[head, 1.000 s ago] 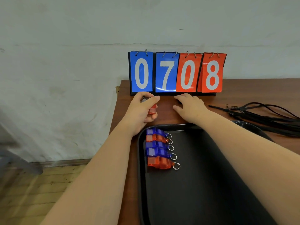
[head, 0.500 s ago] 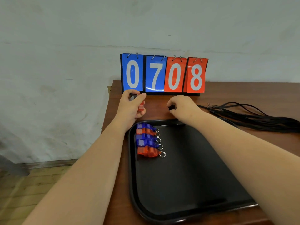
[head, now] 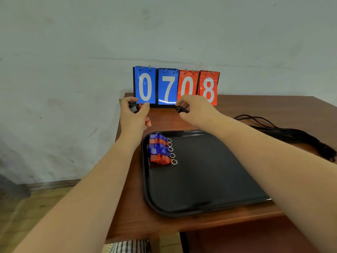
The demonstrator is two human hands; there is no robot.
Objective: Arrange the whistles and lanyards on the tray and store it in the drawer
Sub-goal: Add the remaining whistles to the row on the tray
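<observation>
Now, on the counter point(head: 164, 123), the black tray point(head: 200, 207) holds five whistles point(head: 158, 150) rowed along its left edge, lanyards point(head: 291, 136) heaped to the right. Left hand point(head: 135, 115) grips red and black whistles point(head: 135, 107), right hand point(head: 195, 108) pinches a black whistle point(head: 180, 109); best set each flush against the row, rings rightward

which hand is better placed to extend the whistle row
Likely the left hand: it grips a red whistle just behind the whistle row; the right hand, pinching a black whistle, is farther.
</observation>
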